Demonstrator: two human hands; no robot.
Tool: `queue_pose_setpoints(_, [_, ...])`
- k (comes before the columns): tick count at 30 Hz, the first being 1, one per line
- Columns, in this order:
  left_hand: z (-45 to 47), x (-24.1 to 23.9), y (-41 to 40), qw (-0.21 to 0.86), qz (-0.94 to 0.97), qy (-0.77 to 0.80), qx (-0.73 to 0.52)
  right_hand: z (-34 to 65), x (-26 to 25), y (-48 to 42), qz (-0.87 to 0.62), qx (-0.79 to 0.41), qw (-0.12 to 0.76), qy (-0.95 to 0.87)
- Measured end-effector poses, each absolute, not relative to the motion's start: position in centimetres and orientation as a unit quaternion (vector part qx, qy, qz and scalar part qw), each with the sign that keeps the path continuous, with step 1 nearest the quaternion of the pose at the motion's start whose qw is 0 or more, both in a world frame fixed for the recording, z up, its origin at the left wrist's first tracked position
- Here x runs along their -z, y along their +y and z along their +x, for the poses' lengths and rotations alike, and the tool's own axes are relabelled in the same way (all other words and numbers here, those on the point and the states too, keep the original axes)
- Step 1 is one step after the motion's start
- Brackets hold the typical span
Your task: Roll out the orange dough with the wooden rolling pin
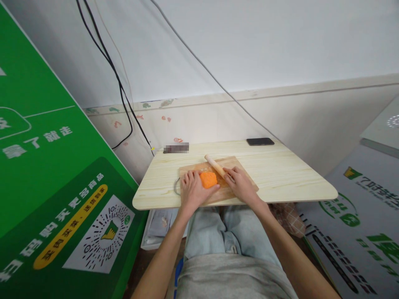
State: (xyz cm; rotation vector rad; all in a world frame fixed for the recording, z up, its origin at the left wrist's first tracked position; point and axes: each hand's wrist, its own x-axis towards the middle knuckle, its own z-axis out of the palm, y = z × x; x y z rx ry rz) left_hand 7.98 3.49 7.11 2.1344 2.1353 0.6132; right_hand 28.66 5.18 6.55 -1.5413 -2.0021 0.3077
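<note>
An orange lump of dough [208,179] lies on a wooden cutting board [243,168] on a small light-wood table [280,174]. My left hand [192,189] rests on the board with its fingers and thumb curled around the left side of the lump. My right hand [240,182] lies to the right of the lump, fingers resting on the near end of a wooden rolling pin [214,164] that runs diagonally across the board behind the lump.
A dark phone [260,141] lies at the table's far edge. A metal ring handle [176,186] sticks out of the board's left end. Green printed panels stand at the left and right. Black cables [121,89] hang down the wall behind.
</note>
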Motion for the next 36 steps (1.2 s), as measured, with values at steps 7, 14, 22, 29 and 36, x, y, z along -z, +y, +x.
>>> queue_pose_setpoints(7, [7.8,-7.2,3.2,0.033,0.711,0.674,-0.197,28.7,-6.4,5.2,-0.575,-0.11,0.298,-0.754])
queue_pose_setpoints(14, [7.8,-7.1,3.2,0.025,0.708,0.672,-0.217,28.7,-7.0,5.0,-0.572,-0.097,0.268,-0.769])
queue_pose_setpoints(22, [8.4,-6.6,3.0,-0.003,0.702,0.666,-0.252,28.9,-8.7,7.1,-0.544,-0.092,0.228,-0.802])
queue_pose_setpoints(29, [7.4,-6.4,2.6,0.036,0.798,0.529,-0.287,29.1,-8.5,8.4,-0.518,-0.103,0.23,-0.818])
queue_pose_setpoints(36, [7.6,-6.9,2.3,0.016,0.819,0.519,-0.243,29.1,-8.8,8.0,-0.5,-0.092,0.219,-0.833])
